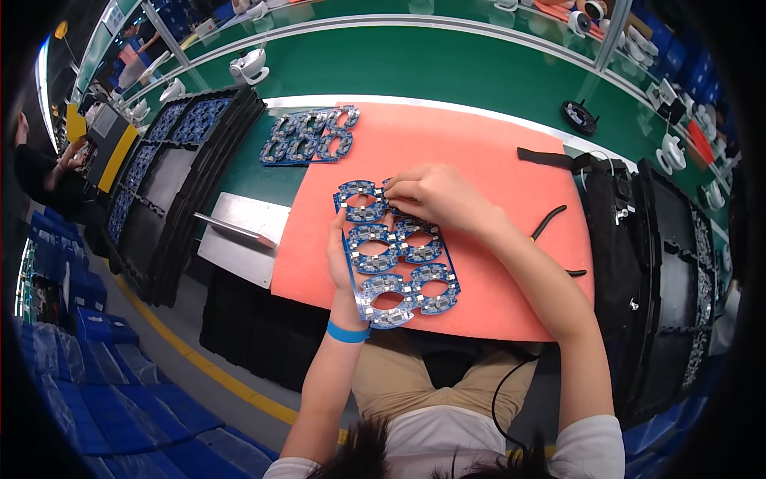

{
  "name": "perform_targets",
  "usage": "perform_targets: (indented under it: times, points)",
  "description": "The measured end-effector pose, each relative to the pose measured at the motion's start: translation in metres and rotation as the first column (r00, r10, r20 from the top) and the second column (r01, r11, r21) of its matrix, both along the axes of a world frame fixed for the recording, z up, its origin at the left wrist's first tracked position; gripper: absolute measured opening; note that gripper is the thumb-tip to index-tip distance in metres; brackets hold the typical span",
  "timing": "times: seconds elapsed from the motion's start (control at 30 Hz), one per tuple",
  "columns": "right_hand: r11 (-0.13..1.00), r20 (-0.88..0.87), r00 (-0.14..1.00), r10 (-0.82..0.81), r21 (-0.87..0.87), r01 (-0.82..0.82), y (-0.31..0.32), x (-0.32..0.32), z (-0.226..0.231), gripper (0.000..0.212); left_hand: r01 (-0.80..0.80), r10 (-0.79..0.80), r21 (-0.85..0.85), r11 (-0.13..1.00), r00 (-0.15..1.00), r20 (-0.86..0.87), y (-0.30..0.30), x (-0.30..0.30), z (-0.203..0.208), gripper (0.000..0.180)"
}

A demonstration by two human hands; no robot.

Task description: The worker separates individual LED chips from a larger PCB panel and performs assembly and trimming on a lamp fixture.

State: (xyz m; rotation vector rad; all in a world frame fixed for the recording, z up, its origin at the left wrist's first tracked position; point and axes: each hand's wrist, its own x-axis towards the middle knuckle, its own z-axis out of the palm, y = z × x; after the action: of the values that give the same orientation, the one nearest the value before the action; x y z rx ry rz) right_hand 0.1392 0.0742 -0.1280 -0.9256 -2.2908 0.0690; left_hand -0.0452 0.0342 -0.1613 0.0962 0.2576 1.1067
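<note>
A panel of blue circuit boards (381,260), with several eye-shaped openings, is tilted over the pink foam mat (511,295). My left hand (340,254) grips its left edge from the side and below; some fingers are hidden behind it. My right hand (437,196) is at the far right corner, its fingertips bent and pressed onto a board there. What exactly those fingertips pinch is hidden. A blue band (348,332) circles my left wrist. Beside my right forearm lie pliers (549,222) with dark handles, partly covered by the arm.
More blue circuit board panels (307,136) lie at the mat's far left corner. A metal plate with a raised bar (243,239) sits left of the mat. Black trays (171,191) of boards stand at left, others (678,279) at right. A black strap (546,159) crosses the mat's right edge.
</note>
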Motion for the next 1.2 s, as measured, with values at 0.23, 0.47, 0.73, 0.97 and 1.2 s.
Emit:
perform_targets:
  times: [0.23,0.47,0.73,0.97,1.2]
  points:
    - [0.921,-0.169,0.983,-0.071,-0.390,-0.001,0.002,-0.002,0.009,0.017,-0.006,0.008,0.064,0.998,1.000,-0.026,0.000,0.000,0.001,0.045]
    - [1.000,-0.125,0.992,-0.001,0.029,0.005,0.007,-0.003,0.002,0.017,-0.043,0.059,0.088,0.995,0.979,-0.194,0.002,0.002,-0.005,0.045]
    - [0.990,0.041,0.994,-0.101,-0.090,0.105,0.002,-0.006,0.006,0.017,0.023,0.041,0.225,0.974,0.961,-0.274,-0.008,0.009,0.010,0.047]
    - [0.997,-0.066,0.996,-0.061,-0.046,0.058,-0.001,-0.011,0.014,0.018,0.012,0.173,0.402,0.916,0.890,-0.421,-0.006,0.013,0.005,0.052]
    - [0.995,-0.083,0.992,-0.098,0.012,0.100,0.003,-0.016,0.001,0.015,0.062,0.037,0.281,0.958,0.942,-0.333,-0.005,0.013,0.003,0.052]
